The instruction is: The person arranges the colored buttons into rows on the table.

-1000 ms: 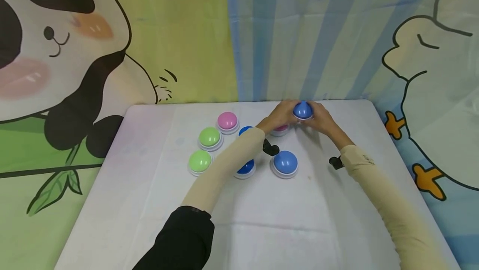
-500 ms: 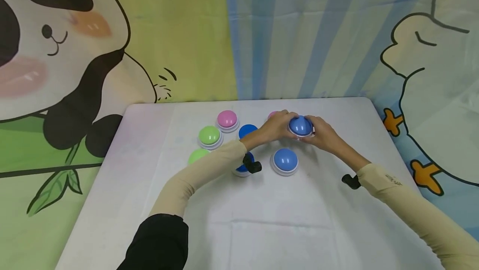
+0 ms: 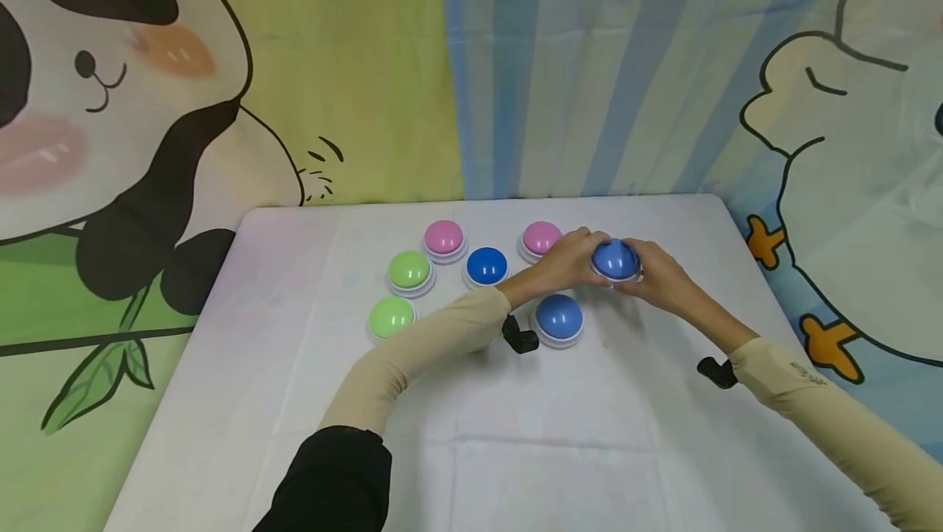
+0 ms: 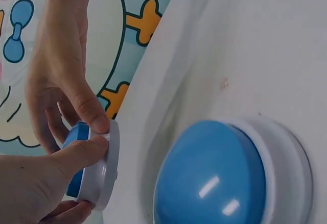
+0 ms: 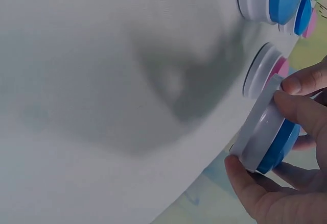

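Observation:
Both hands hold a blue dome push button [image 3: 615, 259] with a white base, raised off the table near its back right part. My left hand [image 3: 570, 260] grips its left side, and my right hand [image 3: 658, 277] grips the right side. The left wrist view shows both thumbs on the white base [image 4: 104, 178] of this tilted button. In the right wrist view the fingers of the right hand [image 5: 283, 198] curl round its rim. Close to the left forearm stands another blue push button [image 3: 559, 317]. A pink push button [image 3: 540, 238] sits just behind the left hand.
Left of the hands stand a blue button [image 3: 487, 267], a pink button [image 3: 444, 237] and two green buttons [image 3: 408, 270]. The left sleeve [image 3: 427, 344] covers part of the group. A printed curtain [image 3: 560, 65] rises behind the white table [image 3: 560, 450].
Both hands have brought the held blue button from the back edge toward the front, then to the right. The pink button behind the left hand is more exposed; the other buttons stay put.

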Demonstrator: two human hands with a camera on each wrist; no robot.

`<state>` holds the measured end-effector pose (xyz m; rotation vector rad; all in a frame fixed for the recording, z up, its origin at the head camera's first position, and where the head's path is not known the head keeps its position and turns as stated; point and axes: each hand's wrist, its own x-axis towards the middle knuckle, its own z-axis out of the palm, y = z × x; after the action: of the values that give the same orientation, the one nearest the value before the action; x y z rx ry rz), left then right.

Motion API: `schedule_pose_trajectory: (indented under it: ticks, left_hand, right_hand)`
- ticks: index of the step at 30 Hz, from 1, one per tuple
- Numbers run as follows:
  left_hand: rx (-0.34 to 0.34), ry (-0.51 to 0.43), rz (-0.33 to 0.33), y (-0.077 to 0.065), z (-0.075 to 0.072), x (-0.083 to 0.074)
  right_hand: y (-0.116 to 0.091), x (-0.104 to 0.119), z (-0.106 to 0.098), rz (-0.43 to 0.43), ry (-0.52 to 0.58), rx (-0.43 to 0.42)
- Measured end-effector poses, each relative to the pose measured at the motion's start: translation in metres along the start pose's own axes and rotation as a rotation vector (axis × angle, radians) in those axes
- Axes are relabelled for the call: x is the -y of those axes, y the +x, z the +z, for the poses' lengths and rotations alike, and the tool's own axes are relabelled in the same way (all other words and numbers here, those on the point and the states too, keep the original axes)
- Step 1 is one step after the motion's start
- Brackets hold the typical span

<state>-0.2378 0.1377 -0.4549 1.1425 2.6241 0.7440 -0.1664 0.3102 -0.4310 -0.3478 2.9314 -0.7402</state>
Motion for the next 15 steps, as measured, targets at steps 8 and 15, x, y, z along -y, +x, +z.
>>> schedule_pose_trajectory:
  ticks: [8,15]
  left_hand:
    - [-0.017,0.013,0.019,0.005,0.009,-0.012]
    - [0.014,0.011,0.04,-0.006,0.026,-0.019]
  right_hand:
    - [-0.008,-0.005,-0.003,0.049,-0.004,0.006]
    - [-0.03,-0.003,0.006,0.02,-0.008,0.014]
